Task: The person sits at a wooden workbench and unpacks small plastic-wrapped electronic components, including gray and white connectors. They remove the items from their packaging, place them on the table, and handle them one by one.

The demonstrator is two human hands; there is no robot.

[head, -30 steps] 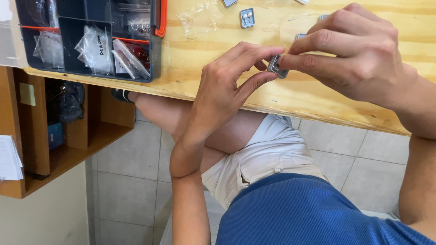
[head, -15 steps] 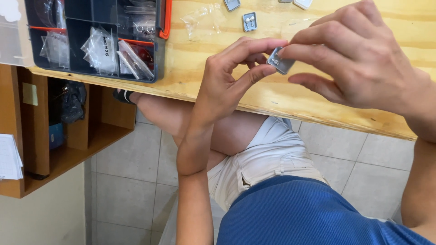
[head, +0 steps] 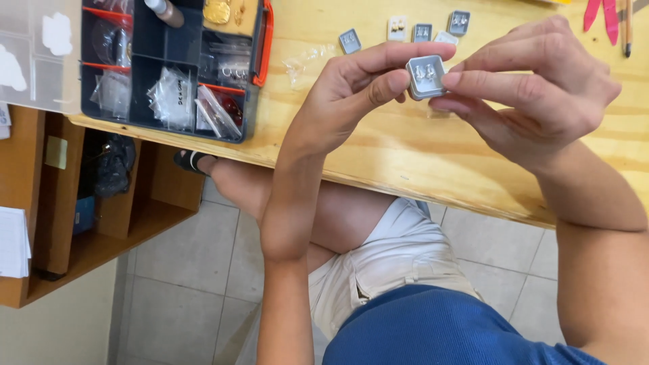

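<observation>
Two hands are pinching one small grey box between them, just above the wooden counter. The left hand is clamping the box's left edge with thumb and forefinger, while the right hand is gripping its right edge with its fingertips; both are closing firmly on it. The box is lying open toward the camera, showing two small pale pieces inside, too small to identify. Beyond it, four similar small boxes are sitting in a loose row on the counter, well apart from the hands. At the counter's left end, a dark compartment case with an orange latch is standing open, holding little clear bags. Below the counter edge, the person's knees and a tiled floor are showing.
</observation>
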